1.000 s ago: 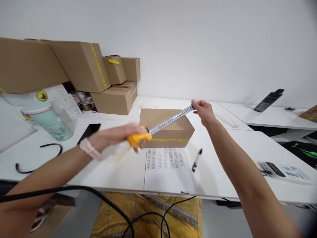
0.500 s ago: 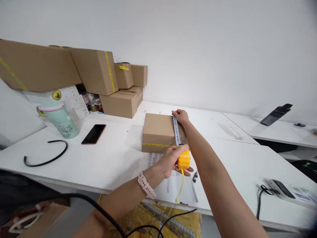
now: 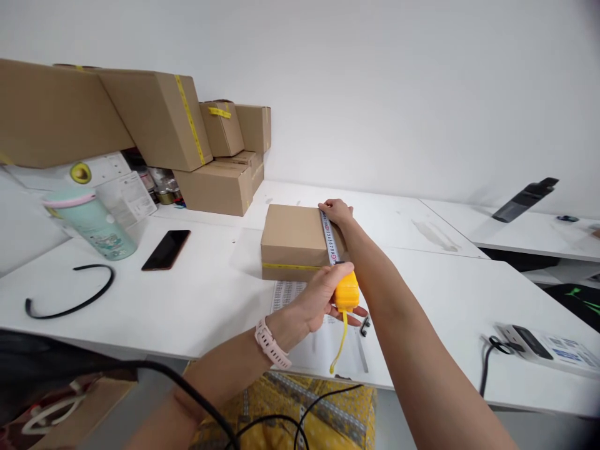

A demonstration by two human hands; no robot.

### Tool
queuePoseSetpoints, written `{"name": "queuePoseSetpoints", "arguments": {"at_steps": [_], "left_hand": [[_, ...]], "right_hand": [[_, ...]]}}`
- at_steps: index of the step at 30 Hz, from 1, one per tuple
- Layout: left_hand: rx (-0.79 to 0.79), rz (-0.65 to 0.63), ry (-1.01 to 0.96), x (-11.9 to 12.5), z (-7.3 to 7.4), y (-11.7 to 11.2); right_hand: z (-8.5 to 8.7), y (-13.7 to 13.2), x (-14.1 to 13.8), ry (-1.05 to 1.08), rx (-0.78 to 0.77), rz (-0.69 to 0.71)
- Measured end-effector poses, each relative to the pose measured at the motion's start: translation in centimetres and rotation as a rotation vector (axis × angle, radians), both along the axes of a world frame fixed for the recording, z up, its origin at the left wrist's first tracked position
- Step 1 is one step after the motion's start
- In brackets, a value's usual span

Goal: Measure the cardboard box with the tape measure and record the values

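The white desk carries a cardboard box with a sheet of paper before its near side. Above the sheet, the left hand has its fingers around a yellow tape measure, whose blade runs across the box's top near its right end. At the far edge, the right hand holds the blade's end in its fingers. A pen lies beside the left fingertips, partly hidden.

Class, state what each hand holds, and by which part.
A tape measure: the left hand grips its yellow case; the right hand holds the blade's far end.
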State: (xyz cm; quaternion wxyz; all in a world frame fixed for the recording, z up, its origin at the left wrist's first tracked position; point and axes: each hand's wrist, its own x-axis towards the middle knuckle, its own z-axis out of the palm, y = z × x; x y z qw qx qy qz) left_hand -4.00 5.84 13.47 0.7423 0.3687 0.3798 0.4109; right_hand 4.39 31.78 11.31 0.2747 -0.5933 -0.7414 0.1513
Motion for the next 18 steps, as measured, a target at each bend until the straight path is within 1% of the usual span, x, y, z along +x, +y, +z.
{"name": "queuePoseSetpoints", "arguments": {"at_steps": [3,4,6,8,9,10,12,13,14,15,16,17,18], "left_hand": [[0.001,-0.01,0.002,-0.1,-0.1,0.1],[0.01,-0.009,0.004,-0.4,-0.1,-0.1],[0.06,0.001,0.014,-1.6,-0.4,-0.9],[0.158,0.051,0.054,-3.6,-1.1,-2.3],[0.218,0.1,0.093,-4.9,-1.7,-3.0],[0.28,0.172,0.149,-6.2,-2.3,-3.6],[0.374,0.364,0.288,-8.7,-3.9,-4.3],[0.39,0.451,0.347,-9.8,-4.8,-4.3],[0.387,0.515,0.387,-10.7,-5.5,-4.1],[0.373,0.545,0.401,-11.4,-6.2,-3.7],[0.354,0.543,0.395,-11.9,-6.6,-3.2],[0.336,0.521,0.375,-12.2,-6.8,-2.6],[0.326,0.493,0.349,-12.5,-6.7,-2.0]], "right_hand": [[-0.1,0.5,0.0,0.053,0.013,0.004],[0.0,0.6,0.2,0.127,0.016,0.004],[0.5,0.4,1.3,0.364,0.038,-0.008],[1.0,-0.5,3.2,0.594,0.093,-0.058],[1.0,-1.4,4.5,0.659,0.13,-0.099],[0.9,-2.6,5.8,0.668,0.163,-0.142],[0.3,-5.6,8.4,0.583,0.209,-0.225],[-0.3,-7.4,9.4,0.502,0.203,-0.235],[-0.9,-9.2,10.2,0.421,0.165,-0.226],[-1.5,-10.9,10.8,0.364,0.116,-0.203],[-2.0,-12.4,11.0,0.327,0.07,-0.166],[-2.3,-13.7,11.1,0.305,0.043,-0.118],[-2.4,-14.6,11.0,0.292,0.034,-0.07]]}}
